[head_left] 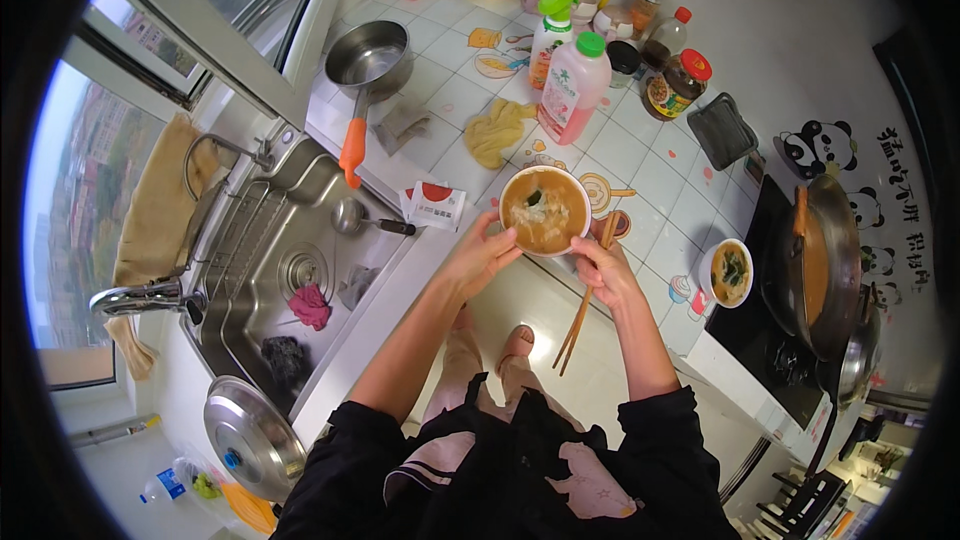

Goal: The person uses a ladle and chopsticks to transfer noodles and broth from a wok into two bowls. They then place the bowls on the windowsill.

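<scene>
Between my hands is a white bowl of soup (pixel 545 211), held level over the counter's front edge. My left hand (pixel 484 255) grips its left rim, thumb on top. At the lower right rim, my right hand (pixel 606 270) holds the bowl and also a pair of wooden chopsticks (pixel 576 334), which point down towards the floor. A second bowl of soup (pixel 730 274) stands to the right, beside the black hob. On the hob sits a wok (pixel 821 277) with brown liquid in it and a wooden handle across its rim.
A steel sink (pixel 259 270) at left holds a ladle (pixel 349 216) and cloths. Behind the bowl are an orange-handled saucepan (pixel 367 60), a yellow cloth (pixel 495 131), a pink bottle (pixel 574 94), a spray bottle (pixel 550 37) and several jars. A large lid (pixel 251 435) lies lower left.
</scene>
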Available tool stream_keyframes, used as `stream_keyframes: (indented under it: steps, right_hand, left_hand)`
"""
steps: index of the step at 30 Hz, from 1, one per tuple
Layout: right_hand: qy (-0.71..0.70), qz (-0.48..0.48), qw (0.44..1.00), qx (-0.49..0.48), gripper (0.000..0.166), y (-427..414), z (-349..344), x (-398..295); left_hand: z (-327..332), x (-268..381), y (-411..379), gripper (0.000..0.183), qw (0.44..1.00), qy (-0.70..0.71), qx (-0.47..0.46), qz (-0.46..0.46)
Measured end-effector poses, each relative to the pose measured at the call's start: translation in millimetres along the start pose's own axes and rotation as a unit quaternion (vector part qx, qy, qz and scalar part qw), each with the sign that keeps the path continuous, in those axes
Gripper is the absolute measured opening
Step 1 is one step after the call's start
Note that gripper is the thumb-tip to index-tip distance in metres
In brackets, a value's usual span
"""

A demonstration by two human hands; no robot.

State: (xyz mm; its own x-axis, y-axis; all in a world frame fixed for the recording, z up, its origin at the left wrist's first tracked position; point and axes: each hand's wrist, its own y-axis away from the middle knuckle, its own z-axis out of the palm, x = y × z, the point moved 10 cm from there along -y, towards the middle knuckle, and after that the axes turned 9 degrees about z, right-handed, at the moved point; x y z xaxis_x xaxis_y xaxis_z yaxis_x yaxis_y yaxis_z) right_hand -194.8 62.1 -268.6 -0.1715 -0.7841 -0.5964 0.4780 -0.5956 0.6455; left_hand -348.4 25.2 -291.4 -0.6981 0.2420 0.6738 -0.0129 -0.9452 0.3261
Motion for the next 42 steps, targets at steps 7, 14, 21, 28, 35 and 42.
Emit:
stream_keyframes:
  steps: [7, 14, 21, 28, 35, 42]
  right_hand:
    - [0.034, 0.009, 0.998, -0.052, 0.054, 22.4, 34.2, 3.2]
    - [0.07, 0.063, 0.992, -0.08, 0.067, 34.2, 71.6, 25.2]
    - [0.152, 0.059, 0.98, -0.112, 0.067, 44.0, 114.5, 38.7]
    - [0.197, -0.008, 0.977, -0.076, 0.039, 41.2, 121.2, 30.5]
    - [0.237, -0.022, 0.971, -0.024, 0.027, 52.3, 99.2, 25.1]
    - [0.249, -0.078, 0.963, 0.067, 0.021, 52.7, 88.0, 6.5]
  left_hand:
    - [-29.6, -11.9, 24.4, 0.052, 0.999, 0.044, 0.019, 0.026]
    - [-15.6, 31.3, 87.7, 0.06, 0.998, -0.003, 0.024, 0.064]
    - [-62.2, 43.8, 130.6, 0.059, 0.982, 0.011, 0.15, 0.113]
    - [-86.1, 106.0, 165.5, 0.042, 0.963, 0.052, 0.175, 0.197]
    - [-145.3, 165.3, 185.1, 0.034, 0.935, 0.074, 0.217, 0.271]
    - [-203.8, 222.9, 183.5, 0.038, 0.916, 0.056, 0.249, 0.31]
